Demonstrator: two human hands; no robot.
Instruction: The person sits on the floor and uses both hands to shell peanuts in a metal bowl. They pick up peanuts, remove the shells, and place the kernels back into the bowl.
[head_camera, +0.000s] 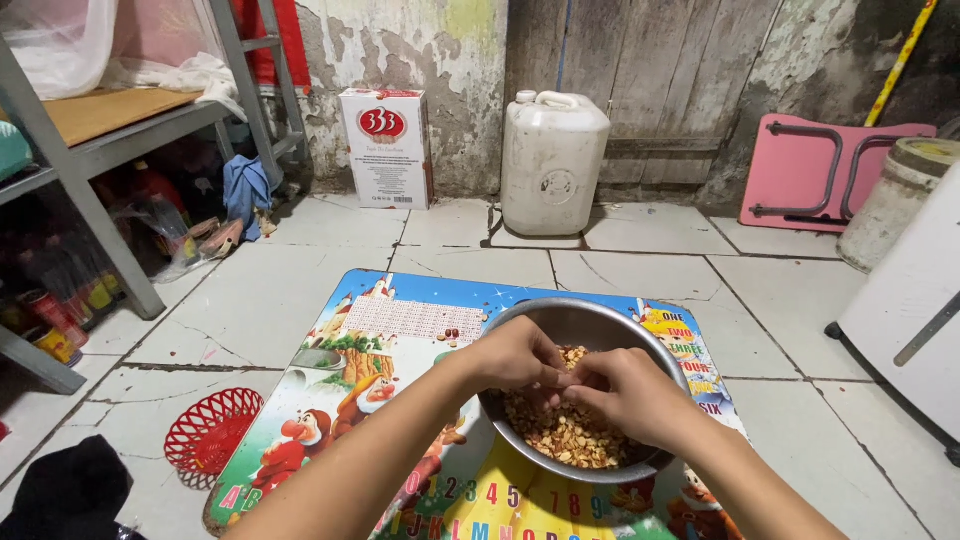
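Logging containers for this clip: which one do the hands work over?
The round metal bowl of peanuts, on the cartoon-printed table; the white plastic jerrycan and red woven basket stand apart.

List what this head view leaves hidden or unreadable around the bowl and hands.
- What the left hand and right hand pinch: hidden by the fingers.
- The nuts beneath both hands: covered.
- The metal bowl: near rim behind the right forearm.
- The picture table: cut by the bottom edge.
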